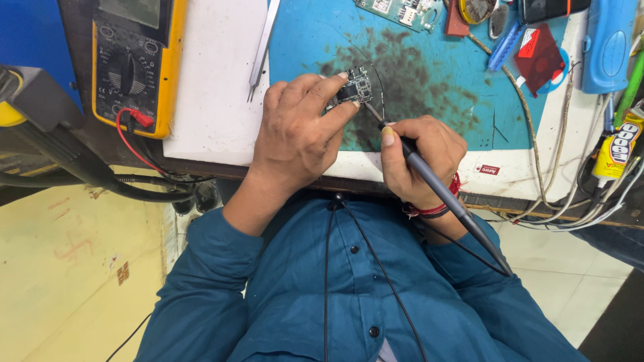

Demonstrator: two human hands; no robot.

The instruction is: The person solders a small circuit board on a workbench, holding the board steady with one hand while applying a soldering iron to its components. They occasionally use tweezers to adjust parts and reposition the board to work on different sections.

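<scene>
A: What is the left hand (295,131) holding?

B: A tiny dark circuit board (354,87). The fingers are closed on its edges, and it rests on the blue mat (436,87) near the front edge of the bench.

A: And the right hand (419,157)?

B: Its fingers are wrapped tight around a thin grey soldering pen (436,188), like a pencil. The tip touches the board's right side.

A: Is the board heavy?

B: I think it is very light. It looks stiff and thin, so it could slide or flip if you let go. The little parts on top look easy to break, so the edges are the best place to pinch it.

A: What about the pen?

B: Light too, I guess. Hold it on the grey grip, well back from the tip.

A: What else is on the bench?

B: A yellow meter (134,60) at the back left corner, metal tweezers (263,47) on a white sheet (215,80), and a green board (399,12) at the back edge.
</scene>
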